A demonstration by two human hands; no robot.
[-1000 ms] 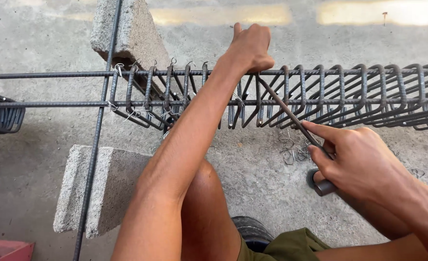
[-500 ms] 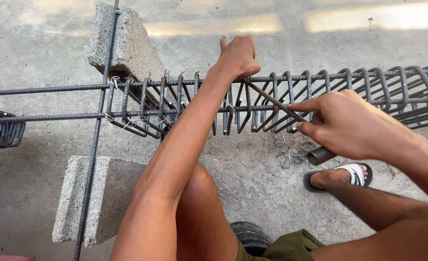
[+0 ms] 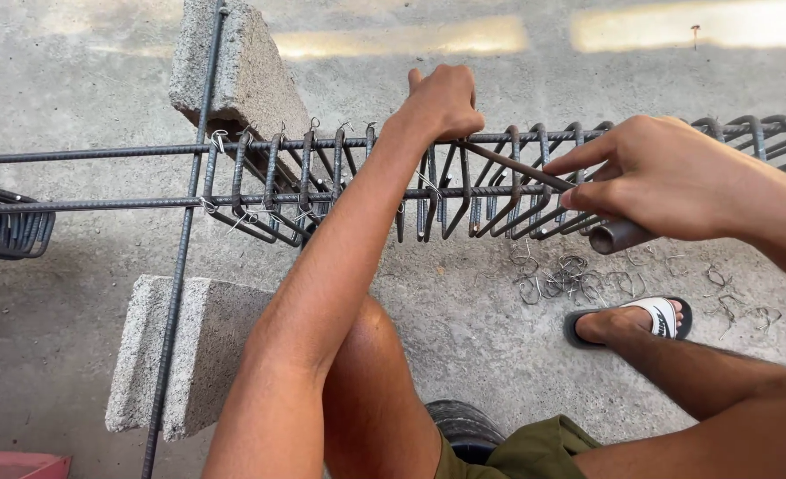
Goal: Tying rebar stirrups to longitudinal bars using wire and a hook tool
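Tying tool point(image 3: 588, 217) being gripped by closed right hand point(image 3: 668, 177) fingers, hooked tip being angled toward stirrups point(image 3: 491, 191), likely for twisting wire. Rebar cage point(image 3: 322, 177) being propped on concrete blocks point(image 3: 233, 71) above floor. Far top bar point(image 3: 145, 153) being clasped by left hand point(image 3: 442, 102), steadying cage.

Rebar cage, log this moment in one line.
left hand: grips top bar | right hand: holds tying tool | rebar cage: on concrete blocks

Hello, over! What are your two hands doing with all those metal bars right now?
Left hand gripping top long ribbed steel bar. Right hand holding thin metal hook tool, tip at bent steel loops. Loose wire scraps on concrete floor below.
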